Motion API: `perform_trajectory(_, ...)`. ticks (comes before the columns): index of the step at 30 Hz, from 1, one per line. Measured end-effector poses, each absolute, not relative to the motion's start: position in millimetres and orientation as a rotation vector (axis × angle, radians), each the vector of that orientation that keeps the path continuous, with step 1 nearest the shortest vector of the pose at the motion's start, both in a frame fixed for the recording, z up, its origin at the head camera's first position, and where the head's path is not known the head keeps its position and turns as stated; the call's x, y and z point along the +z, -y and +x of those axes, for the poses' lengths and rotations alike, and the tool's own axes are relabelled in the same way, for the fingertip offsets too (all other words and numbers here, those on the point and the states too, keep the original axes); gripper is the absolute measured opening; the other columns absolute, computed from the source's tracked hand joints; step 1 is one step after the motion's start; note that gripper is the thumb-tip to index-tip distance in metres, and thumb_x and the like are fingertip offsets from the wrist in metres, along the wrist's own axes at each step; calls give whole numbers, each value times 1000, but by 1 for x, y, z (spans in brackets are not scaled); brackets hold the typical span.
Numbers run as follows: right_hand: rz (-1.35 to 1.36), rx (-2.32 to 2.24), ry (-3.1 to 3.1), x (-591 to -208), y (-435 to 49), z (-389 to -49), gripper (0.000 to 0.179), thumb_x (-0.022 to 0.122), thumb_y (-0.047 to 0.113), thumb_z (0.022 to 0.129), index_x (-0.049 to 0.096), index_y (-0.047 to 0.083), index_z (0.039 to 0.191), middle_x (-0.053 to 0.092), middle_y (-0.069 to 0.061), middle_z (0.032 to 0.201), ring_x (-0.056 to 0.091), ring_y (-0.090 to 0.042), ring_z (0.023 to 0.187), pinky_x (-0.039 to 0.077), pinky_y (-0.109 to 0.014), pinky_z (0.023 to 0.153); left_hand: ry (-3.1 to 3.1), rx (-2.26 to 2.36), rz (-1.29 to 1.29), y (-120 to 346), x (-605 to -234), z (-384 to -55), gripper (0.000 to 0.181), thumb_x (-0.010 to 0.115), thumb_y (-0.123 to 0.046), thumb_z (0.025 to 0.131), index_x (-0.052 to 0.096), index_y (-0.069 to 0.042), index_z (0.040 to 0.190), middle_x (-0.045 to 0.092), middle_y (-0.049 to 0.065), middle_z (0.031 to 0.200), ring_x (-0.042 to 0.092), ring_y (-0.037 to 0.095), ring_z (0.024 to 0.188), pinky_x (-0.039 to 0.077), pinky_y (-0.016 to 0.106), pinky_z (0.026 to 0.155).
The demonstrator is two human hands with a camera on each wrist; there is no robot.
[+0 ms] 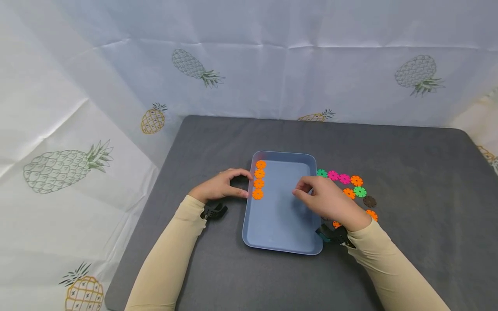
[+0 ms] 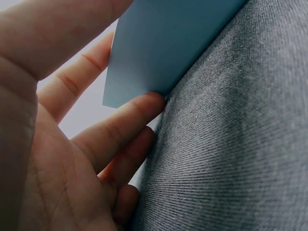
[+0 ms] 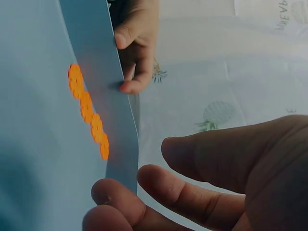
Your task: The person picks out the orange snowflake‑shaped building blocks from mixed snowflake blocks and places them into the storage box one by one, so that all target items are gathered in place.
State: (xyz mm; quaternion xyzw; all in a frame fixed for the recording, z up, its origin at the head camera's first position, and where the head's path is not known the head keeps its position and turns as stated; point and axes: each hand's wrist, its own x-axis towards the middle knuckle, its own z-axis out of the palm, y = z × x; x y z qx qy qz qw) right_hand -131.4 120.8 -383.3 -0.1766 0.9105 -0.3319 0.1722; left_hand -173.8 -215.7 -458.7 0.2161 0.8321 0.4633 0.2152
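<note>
A blue-grey tray (image 1: 285, 239) lies on the table with a column of several orange flower-shaped discs (image 1: 258, 183) along its left inside edge. At the tray's left wall is my left hand (image 1: 223, 185), thumb and forefinger spread along the rim. In the left wrist view, its fingers (image 2: 115, 127) touch the outside of the tray wall (image 2: 139, 72), low down near the cloth. My right hand (image 1: 327, 198) hovers over the right half of the tray. The right wrist view shows its thumb (image 3: 202, 156) and bent fingers apart, nothing between them.
Right of the tray lie more discs: green (image 1: 359, 191), pink (image 1: 344, 178), orange (image 1: 356, 180) and dark brown (image 1: 369, 201), some partly hidden by my right arm. A grey cloth (image 1: 424, 207) covers the table. Behind it hangs a pineapple-print sheet (image 1: 288, 82).
</note>
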Motion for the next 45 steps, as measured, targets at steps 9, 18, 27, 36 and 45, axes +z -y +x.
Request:
perform_trajectory(9,-461,-982,-2595,-379,-146,-132,18,67,22,104,72,5,104,71,-8,92,58,-19,64,52,-36,59,-2312,1291,576,214,-459,-174,43,86,-31,90,67,-29,128,62,-6,135,46,21,135,34,45,115)
perform_trajectory(18,-401,-985,-2594,-386,-171,-131,15,66,21,104,72,7,103,68,-7,90,58,-21,67,51,-34,60,-2308,1291,576,214,-461,-176,44,86,-34,89,67,-30,128,62,-7,136,45,20,136,34,46,116)
perform_trajectory(27,-390,-939,-2630,-397,-191,-126,12,69,18,102,70,7,99,68,-5,86,58,-18,65,49,-31,59,-2321,1285,585,214,-462,-178,44,86,-33,90,67,-29,129,62,-7,136,46,21,135,34,46,115)
perform_trajectory(36,-371,-830,-2641,-412,-210,-119,15,78,20,96,69,9,98,67,2,86,57,-16,71,48,-32,59,-2328,1285,609,213,-462,-181,43,86,-32,90,67,-27,129,63,-6,136,47,21,135,34,46,116)
perform_trajectory(45,-298,-813,-2610,-424,-221,-114,26,85,22,88,70,6,102,68,0,88,62,-17,80,51,-32,64,-2341,1273,596,212,-464,-180,43,86,-32,90,67,-28,129,63,-7,136,46,21,136,33,46,116)
